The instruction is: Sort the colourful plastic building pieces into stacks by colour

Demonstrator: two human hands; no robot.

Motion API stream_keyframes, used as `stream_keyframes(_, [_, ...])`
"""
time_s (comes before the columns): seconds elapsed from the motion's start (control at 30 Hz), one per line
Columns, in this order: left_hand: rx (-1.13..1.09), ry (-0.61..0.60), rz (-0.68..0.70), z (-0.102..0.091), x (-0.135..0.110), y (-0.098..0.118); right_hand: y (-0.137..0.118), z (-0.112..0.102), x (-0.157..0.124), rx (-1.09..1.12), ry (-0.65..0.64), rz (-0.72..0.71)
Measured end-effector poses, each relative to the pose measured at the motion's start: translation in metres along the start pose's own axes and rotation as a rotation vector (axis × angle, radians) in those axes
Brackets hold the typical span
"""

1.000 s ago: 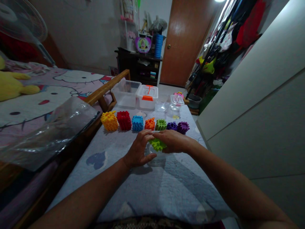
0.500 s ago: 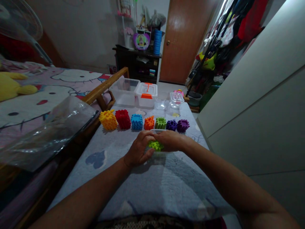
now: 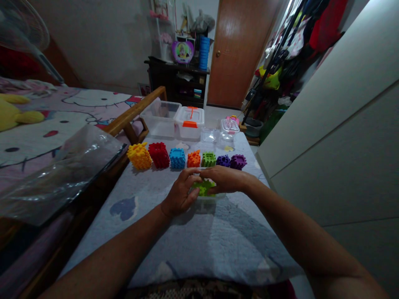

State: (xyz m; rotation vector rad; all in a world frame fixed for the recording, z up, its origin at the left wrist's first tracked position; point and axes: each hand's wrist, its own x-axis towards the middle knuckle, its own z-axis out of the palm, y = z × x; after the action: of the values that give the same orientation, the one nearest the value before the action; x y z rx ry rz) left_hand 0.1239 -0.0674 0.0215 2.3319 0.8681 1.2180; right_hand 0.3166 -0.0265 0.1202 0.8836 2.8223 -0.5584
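Observation:
Lime-green knobbly blocks [image 3: 205, 187] sit inside a clear plastic box [image 3: 207, 200] on the cloth-covered table. My left hand [image 3: 182, 192] curls round their left side, thumb at the front and fingers behind. From the right, my right hand [image 3: 222, 178] reaches over the box with bent fingers on the same blocks; some fingertips are hidden. Just beyond stands a row of knobbly cubes: yellow [image 3: 139, 156], red [image 3: 159, 155], blue [image 3: 178, 158], orange [image 3: 193, 158], green [image 3: 208, 159], dark violet [image 3: 223, 160] and purple [image 3: 238, 162].
At the table's far end stand an open clear bin [image 3: 162, 120], a lidded box with orange clips [image 3: 189, 123] and smaller clear boxes [image 3: 230, 126]. A plastic bag [image 3: 68, 174] lies on the bed at left. A pale cabinet [image 3: 336, 145] borders the right.
My right hand has risen slightly and its fingers have opened a little, showing more of the lime-green blocks. My left fingers have shifted slightly. The whole view has moved a bit.

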Motion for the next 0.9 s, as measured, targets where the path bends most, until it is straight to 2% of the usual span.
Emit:
stream_keyframes(0.27, [-0.034, 0.007, -0.085, 0.001, -0.001, -0.001, -0.011, -0.002, 0.000, -0.147, -0.055, 0.076])
stream_keyframes(0.43, [-0.081, 0.017, -0.120, 0.002, -0.001, 0.002, -0.009, 0.001, 0.001, -0.096, 0.011, 0.029])
stream_keyframes(0.67, [-0.180, 0.040, -0.179, 0.003, 0.000, 0.004, -0.009, 0.011, 0.003, 0.033, 0.101, 0.070])
stream_keyframes(0.9, [-0.251, 0.087, -0.156, 0.006, -0.001, 0.002, -0.006, 0.010, 0.000, 0.116, 0.182, 0.061])
